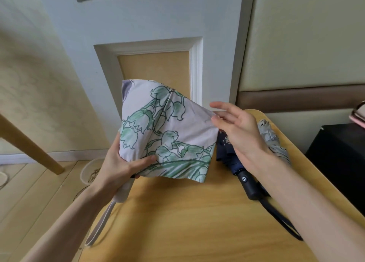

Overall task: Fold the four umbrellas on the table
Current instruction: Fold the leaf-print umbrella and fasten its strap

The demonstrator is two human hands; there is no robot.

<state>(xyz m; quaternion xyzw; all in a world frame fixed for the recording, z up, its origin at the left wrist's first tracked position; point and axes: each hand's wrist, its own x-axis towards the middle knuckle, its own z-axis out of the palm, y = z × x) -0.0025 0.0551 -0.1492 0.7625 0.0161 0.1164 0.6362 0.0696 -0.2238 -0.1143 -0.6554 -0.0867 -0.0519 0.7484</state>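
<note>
Three umbrellas showed in the head view. One floral umbrella (pixel 167 127) hung above the table (pixel 187 212), the left hand (pixel 120 167) gripping its canopy with curled fingers. The right hand (pixel 241 131), fingers straight, touched its edge. One navy umbrella (pixel 246 184) and one grey umbrella (pixel 270 135) lay on the table.

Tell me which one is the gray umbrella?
Look at the wooden table, along its far right edge, just behind the right hand. The gray umbrella lies there beside the navy umbrella. It is plain pale gray, while its neighbour is dark blue with a black handle.
</note>
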